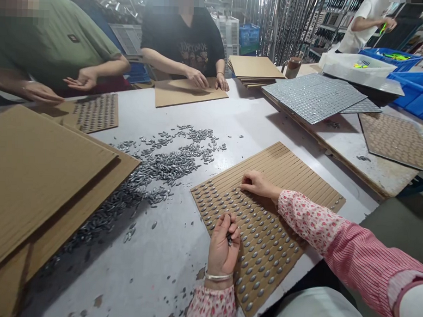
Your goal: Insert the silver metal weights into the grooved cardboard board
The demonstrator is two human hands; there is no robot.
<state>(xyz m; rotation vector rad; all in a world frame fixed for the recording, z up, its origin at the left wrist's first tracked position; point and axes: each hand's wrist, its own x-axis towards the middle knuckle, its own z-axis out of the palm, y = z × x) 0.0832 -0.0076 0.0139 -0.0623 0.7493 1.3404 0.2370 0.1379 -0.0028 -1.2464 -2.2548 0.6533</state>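
Note:
A brown corrugated cardboard sheet (264,225) lies at an angle on the table before me. Rows of small grey oval pieces (261,268) sit along its grooves, mostly on the near and left parts. My left hand (224,247) is curled, palm up, over the sheet's left edge, with several grey oval pieces in its fingers. Farther up the sheet, my right hand (257,184) has its fingertips pinched together at the end of a row. Whatever is between those fingertips is hidden. A large loose heap of the same pieces (162,166) spreads across the table left of the sheet.
Stacked cardboard (58,171) fills the left side. Across the table (244,118), one person handles a cardboard sheet (189,94); another stands by a partly filled sheet (98,112). Silvery sheets (314,95), a mug (293,68) and blue crates (417,94) are at the right.

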